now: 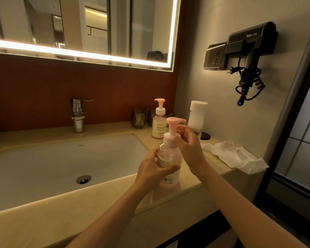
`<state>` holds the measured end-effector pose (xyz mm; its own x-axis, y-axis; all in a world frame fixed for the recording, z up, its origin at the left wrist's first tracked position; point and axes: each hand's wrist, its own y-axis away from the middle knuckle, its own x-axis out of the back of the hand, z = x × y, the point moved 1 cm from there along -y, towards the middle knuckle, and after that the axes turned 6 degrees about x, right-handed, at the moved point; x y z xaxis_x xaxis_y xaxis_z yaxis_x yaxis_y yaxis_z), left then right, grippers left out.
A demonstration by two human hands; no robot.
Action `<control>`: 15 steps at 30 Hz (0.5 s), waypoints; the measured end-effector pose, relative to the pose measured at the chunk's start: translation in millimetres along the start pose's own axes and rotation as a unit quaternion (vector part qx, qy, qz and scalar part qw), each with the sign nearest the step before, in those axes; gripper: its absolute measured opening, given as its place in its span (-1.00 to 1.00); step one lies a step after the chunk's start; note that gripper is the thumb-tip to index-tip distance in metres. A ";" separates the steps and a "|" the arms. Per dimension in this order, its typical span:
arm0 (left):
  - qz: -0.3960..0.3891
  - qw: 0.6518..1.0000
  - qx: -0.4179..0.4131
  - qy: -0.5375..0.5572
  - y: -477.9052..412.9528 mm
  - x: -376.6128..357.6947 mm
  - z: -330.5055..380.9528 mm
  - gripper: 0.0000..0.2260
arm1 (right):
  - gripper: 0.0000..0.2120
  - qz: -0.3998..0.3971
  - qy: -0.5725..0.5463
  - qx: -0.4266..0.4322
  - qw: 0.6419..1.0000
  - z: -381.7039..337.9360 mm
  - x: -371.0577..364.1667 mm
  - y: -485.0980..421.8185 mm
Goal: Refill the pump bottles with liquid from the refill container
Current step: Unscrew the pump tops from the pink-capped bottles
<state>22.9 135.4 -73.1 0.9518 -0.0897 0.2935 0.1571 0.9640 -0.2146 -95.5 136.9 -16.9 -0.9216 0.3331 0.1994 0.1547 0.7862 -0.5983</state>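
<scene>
A clear pump bottle with a pink pump head stands on the beige counter just right of the sink. My left hand grips its body around the label. My right hand holds the white collar of the pump, fingers curled around it. A second pump bottle, cream-coloured with a pink pump, stands further back on the counter. Behind my right hand stands a white-capped container, its lower part hidden by the hand.
The white sink basin with a chrome faucet lies to the left. Two dark glasses stand at the back wall. A crumpled white cloth lies at the counter's right end. A hair dryer hangs on the right wall.
</scene>
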 end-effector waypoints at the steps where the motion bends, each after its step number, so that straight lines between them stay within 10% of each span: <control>1: 0.000 1.000 0.001 0.000 0.1 0.0 -0.3 -0.38 | -0.75 -0.002 -0.003 0.003 1.000 -0.9 1.8 -0.8; 7: 0.001 1.000 0.002 0.005 -0.4 -0.9 -1.6 -0.37 | -0.53 0.014 0.077 0.022 0.997 -1.3 2.6 -0.4; 15: 0.000 1.000 0.002 0.005 -2.0 -0.8 -2.7 -0.41 | -0.71 -0.005 0.012 0.008 1.000 -6.0 9.2 2.1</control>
<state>22.4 132.9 -75.4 0.9543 -0.0928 0.2840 0.1567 0.9648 -0.2113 -101.5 144.7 -11.7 -0.9138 0.3388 0.2242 0.1398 0.7805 -0.6094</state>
